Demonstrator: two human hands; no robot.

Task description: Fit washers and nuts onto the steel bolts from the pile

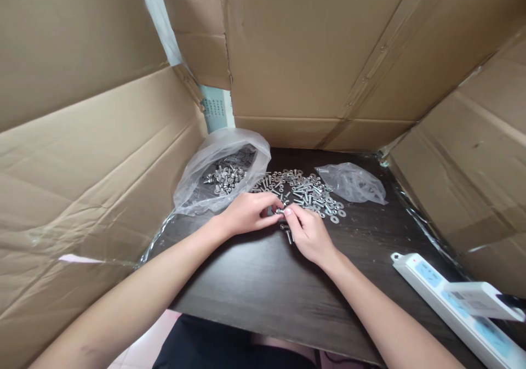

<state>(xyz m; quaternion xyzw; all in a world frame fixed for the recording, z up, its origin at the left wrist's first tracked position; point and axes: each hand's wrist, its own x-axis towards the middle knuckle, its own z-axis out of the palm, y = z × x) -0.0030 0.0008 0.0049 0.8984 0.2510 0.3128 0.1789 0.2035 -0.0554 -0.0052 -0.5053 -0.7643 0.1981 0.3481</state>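
Note:
My left hand and my right hand meet over the near side of a pile of loose hardware. Between their fingertips is a small silvery bolt, pinched from both sides; whether a washer or nut is on it is too small to tell. Just below the fingers, a few loose bolts lie on the dark table. Behind the hands spreads the pile of bolts, nuts and flat washers. To the left, an open clear plastic bag holds many metal fasteners.
A crumpled clear plastic bag lies right of the pile. At the right front, a white power strip has a white plug-in adapter on it. Cardboard walls enclose the dark table at the back and both sides.

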